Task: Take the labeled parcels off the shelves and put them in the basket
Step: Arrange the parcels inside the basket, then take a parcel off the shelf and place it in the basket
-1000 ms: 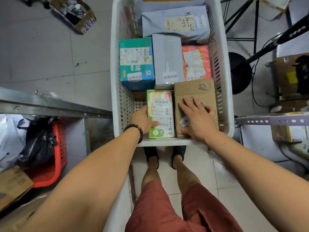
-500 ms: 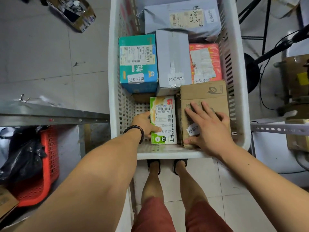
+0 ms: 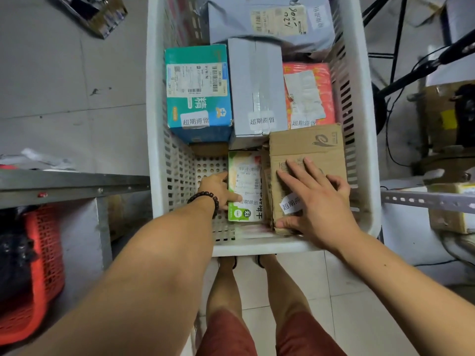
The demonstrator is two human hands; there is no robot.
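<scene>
Parcels mostly in, I'd say. White basket (image 3: 154,124) holds a grey mailer (image 3: 270,21), grey box (image 3: 257,86) and teal box (image 3: 198,91). Right hand (image 3: 316,201) presses flat, fingers straight, on the cardboard box (image 3: 308,147). Left hand (image 3: 218,186) pinches the green box (image 3: 245,186) beside it. Can't see what's left on the shelves.

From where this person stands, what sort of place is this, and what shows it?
Probably a parcel depot or courier storeroom: a white slotted plastic basket holds a teal cardboard box and a grey plastic mailer bag, both bearing shipping labels, and grey metal shelving stands alongside.
</scene>
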